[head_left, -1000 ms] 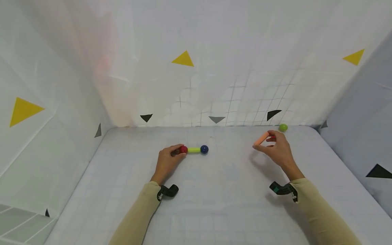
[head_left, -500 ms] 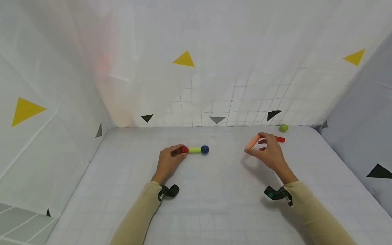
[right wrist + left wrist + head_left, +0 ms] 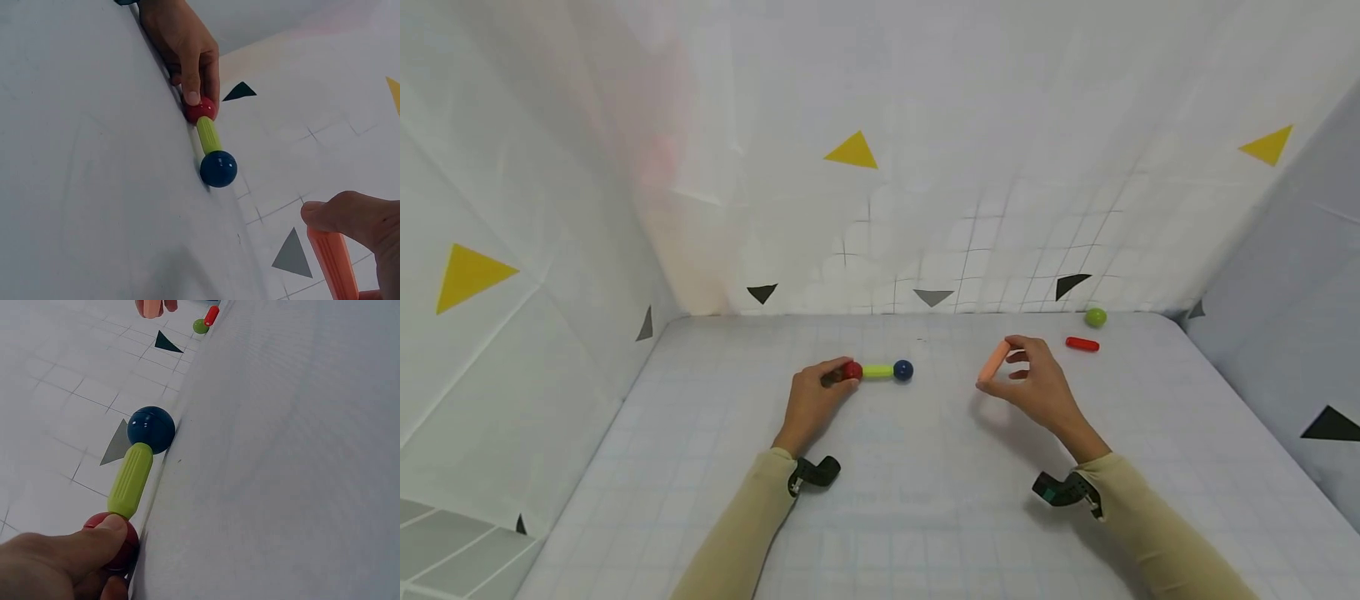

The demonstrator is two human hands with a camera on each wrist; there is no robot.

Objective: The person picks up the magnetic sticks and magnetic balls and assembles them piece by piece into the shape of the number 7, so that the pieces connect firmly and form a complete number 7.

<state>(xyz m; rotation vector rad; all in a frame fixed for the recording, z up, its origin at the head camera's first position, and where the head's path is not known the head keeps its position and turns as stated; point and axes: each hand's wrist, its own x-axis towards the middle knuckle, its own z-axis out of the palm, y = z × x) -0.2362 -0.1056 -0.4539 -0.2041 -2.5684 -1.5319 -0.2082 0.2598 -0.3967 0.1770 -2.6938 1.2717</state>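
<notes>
Slanting, pinched in right hand (image 3: 1040, 390): orange rod (image 3: 994, 362)

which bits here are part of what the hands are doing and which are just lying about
In the job:
red ball, held by the left hand
lime rod and blue ball, in line with it
orange rod, held by the right hand

Apparently just lying about:
red rod
green ball

Glossy red ball (image 3: 853, 371), ribbed yellow-green rod (image 3: 877, 372), glossy dark-blue ball (image 3: 903, 371) — joined in one straight row, lying crosswise on the tabletop (image 3: 880, 500), red end pinched. Ribbed orange rod (image 3: 994, 362) — separate, pinched at both ends, tilted, raised, right of the row.
</notes>
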